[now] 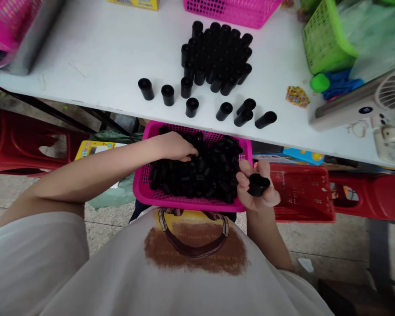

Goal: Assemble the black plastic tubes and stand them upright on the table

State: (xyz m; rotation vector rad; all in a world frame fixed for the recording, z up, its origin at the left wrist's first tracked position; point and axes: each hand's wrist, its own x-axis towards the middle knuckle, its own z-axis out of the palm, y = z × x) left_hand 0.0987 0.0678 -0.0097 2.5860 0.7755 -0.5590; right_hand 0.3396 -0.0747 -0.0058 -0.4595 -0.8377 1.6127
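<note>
On my lap sits a pink mesh basket [192, 204] heaped with small black plastic pieces [200, 169]. My left hand [177, 147] reaches into it, its fingers drawn together at the heap; what they pinch, if anything, is hidden. At the basket's right edge, my right hand [255, 188] is closed around a black plastic cylinder [259, 184], its hollow end facing up toward me. Similar black cylinders [217, 57] stand packed in a cluster on the white table, and several more, such as one black cylinder [192, 107], stand loosely along its near edge.
The white table [95, 57] has its near edge just beyond the basket. At its right are a white fan [358, 103], a green basket [329, 39] and a green cap [320, 82]. Another pink basket [230, 11] stands at the back. Below right is a red crate [301, 193]; red stools flank me.
</note>
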